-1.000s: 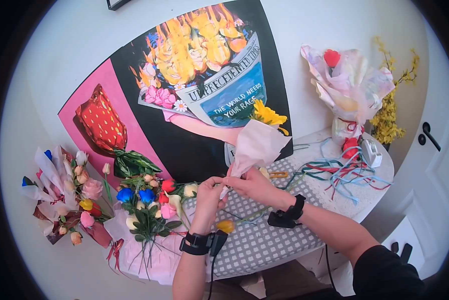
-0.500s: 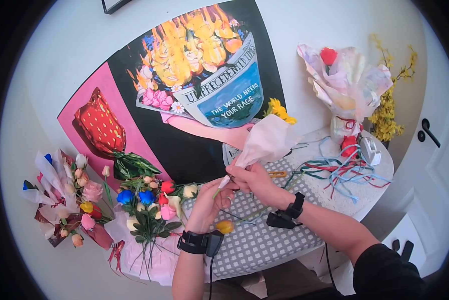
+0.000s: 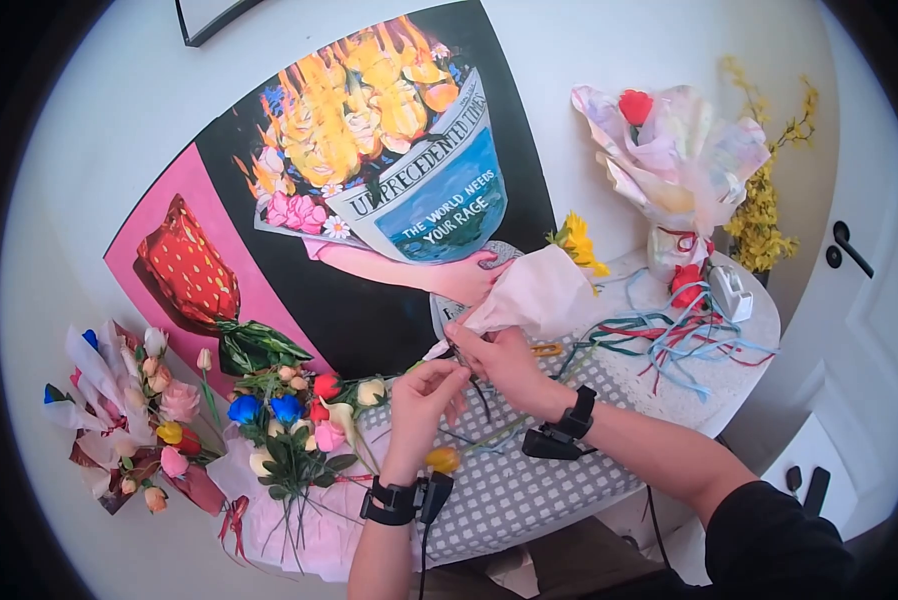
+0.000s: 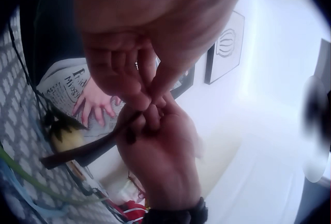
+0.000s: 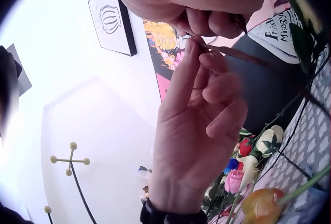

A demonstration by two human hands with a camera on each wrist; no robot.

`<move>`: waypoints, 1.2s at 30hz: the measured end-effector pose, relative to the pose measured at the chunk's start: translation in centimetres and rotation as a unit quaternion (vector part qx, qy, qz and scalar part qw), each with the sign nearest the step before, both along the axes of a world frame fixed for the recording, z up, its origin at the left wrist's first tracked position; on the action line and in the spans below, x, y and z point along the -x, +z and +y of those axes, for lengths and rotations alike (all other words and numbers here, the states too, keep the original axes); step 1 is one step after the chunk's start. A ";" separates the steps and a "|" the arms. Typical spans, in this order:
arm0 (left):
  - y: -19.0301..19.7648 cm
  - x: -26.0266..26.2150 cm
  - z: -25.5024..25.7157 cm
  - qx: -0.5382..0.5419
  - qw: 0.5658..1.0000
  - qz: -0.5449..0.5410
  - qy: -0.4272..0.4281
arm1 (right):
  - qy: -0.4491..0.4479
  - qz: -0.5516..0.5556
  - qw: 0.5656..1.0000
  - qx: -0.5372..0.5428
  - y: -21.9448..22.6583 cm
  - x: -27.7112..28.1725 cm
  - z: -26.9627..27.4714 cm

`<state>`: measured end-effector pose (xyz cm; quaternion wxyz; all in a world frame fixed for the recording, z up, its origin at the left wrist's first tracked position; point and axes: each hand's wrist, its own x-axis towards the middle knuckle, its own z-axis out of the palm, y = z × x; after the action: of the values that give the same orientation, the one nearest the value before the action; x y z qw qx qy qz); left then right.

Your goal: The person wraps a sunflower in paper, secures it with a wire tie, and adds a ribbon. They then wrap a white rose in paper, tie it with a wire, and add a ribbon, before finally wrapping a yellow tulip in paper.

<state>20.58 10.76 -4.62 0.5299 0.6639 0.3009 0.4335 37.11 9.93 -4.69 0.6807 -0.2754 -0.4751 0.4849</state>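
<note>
My right hand [image 3: 509, 370] grips the pale pink paper wrap [image 3: 544, 290] by its narrow lower end. A yellow flower [image 3: 581, 243] shows past the wrap's wide far end, and the wrap lies tilted up to the right. Close beside that narrow end, my left hand [image 3: 424, 405] pinches a thin dark ribbon [image 5: 248, 58] between thumb and forefinger. In the left wrist view the ribbon's free end hangs out past my right palm, and the fingertips of both hands meet. A yellow tulip head [image 3: 442, 460] lies on the cloth below my hands.
Loose artificial flowers [image 3: 287, 408] lie to the left, with wrapped bouquets [image 3: 119, 400] beyond. At the right are tangled ribbons [image 3: 669, 350], a white tape dispenser [image 3: 732, 292] and a wrapped bouquet [image 3: 689, 170] standing upright. Grey checked cloth [image 3: 539, 480] covers the table's front. A large poster [image 3: 369, 300] leans behind.
The wrapped flower has tilted further over to the right. My left hand has moved off the wrap's narrow end, and a dark ribbon now hangs below my right hand. The head view has shifted slightly.
</note>
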 end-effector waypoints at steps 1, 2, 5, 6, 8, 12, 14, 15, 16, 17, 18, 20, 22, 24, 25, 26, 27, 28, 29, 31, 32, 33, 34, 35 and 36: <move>0.2 0.0 -0.2 0.000 1.000 0.000 -0.002 | -0.002 0.000 1.000 0.000 0.1 0.0 -0.1; 0.4 -0.1 -0.5 -0.017 1.000 0.013 0.013 | -0.044 -0.050 0.998 -0.012 0.2 -0.1 -0.2; -0.1 -0.6 -0.6 -0.088 0.994 0.034 0.047 | -0.103 -0.124 0.987 0.006 -1.1 -0.1 0.6; -0.3 -0.6 -0.6 -0.142 0.987 0.041 0.069 | -0.115 -0.150 0.981 0.035 -1.6 0.0 1.0; -0.1 -0.6 -0.6 -0.219 0.967 0.072 0.110 | -0.117 -0.168 0.979 0.013 -1.8 0.0 0.8; 1.2 0.1 -0.3 -0.328 0.917 0.114 0.196 | -0.094 -0.226 0.969 -0.005 -2.9 -0.1 1.9; 1.5 0.5 0.2 -0.349 0.903 0.134 0.211 | -0.079 -0.247 0.966 0.012 -2.7 -0.2 1.8; 1.5 0.6 0.3 -0.370 0.889 0.151 0.223 | -0.068 -0.267 0.961 0.029 -2.6 -0.3 1.7; 1.3 0.7 0.4 -0.368 0.889 0.152 0.225 | -0.065 -0.268 0.961 0.029 -2.5 -0.2 1.6; 1.2 0.8 0.5 -0.370 0.887 0.163 0.225 | -0.057 -0.254 0.965 0.036 -2.4 -0.2 1.5; 1.1 0.8 0.5 -0.372 0.884 0.174 0.224 | -0.050 -0.239 0.969 0.044 -2.3 -0.3 1.3; 1.1 0.9 0.6 -0.338 0.895 0.194 0.216 | -0.026 -0.230 0.971 0.067 -1.6 -0.4 1.0; 0.8 1.2 0.9 -0.304 0.904 0.213 0.210 | 0.000 -0.222 0.971 0.089 -1.0 -0.4 0.4; 0.0 1.4 1.6 -0.292 0.908 0.231 0.194 | 0.072 -0.142 0.978 0.135 -0.4 -0.5 -0.1; -0.1 1.4 1.7 -0.292 0.907 0.231 0.194 | 0.073 -0.142 0.978 0.135 -0.3 -0.5 -0.1; -0.3 1.3 1.7 -0.277 0.919 0.221 0.174 | 0.105 -0.122 0.975 0.156 -0.3 -0.6 -0.1; -0.5 1.3 1.8 -0.262 0.929 0.210 0.154 | 0.137 -0.103 0.969 0.177 -0.2 -0.6 -0.1; -1.3 1.4 2.5 -0.262 0.929 0.210 0.154 | 0.136 -0.103 0.969 0.177 -0.1 -0.8 -0.1; -2.2 1.7 3.4 -0.250 0.945 0.172 0.118 | 0.158 -0.086 0.968 0.173 0.1 -0.9 -0.3; -2.2 2.2 3.6 -0.238 0.958 0.134 0.084 | 0.181 -0.070 0.966 0.169 0.2 -1.0 -0.2; -1.0 2.3 2.9 -0.130 0.982 0.128 0.051 | 0.187 -0.042 0.969 0.155 0.1 -1.0 0.0; -0.3 2.3 2.5 -0.021 0.992 0.121 0.017 | 0.193 -0.014 0.971 0.141 0.0 -1.0 0.1; -0.3 2.4 2.5 -0.021 0.992 0.122 0.017 | 0.193 -0.013 0.971 0.141 0.0 -1.0 0.0; -0.4 2.4 2.5 0.037 0.995 0.091 -0.010 | 0.184 -0.002 0.975 0.126 0.1 -0.9 0.0; -0.5 2.5 2.5 0.094 0.993 0.059 -0.035 | 0.177 0.009 0.978 0.111 0.2 -0.8 -0.1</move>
<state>18.04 13.28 -5.08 0.5859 0.6459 0.3478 0.3444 37.93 9.81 -4.47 0.5536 -0.2568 -0.4533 0.6496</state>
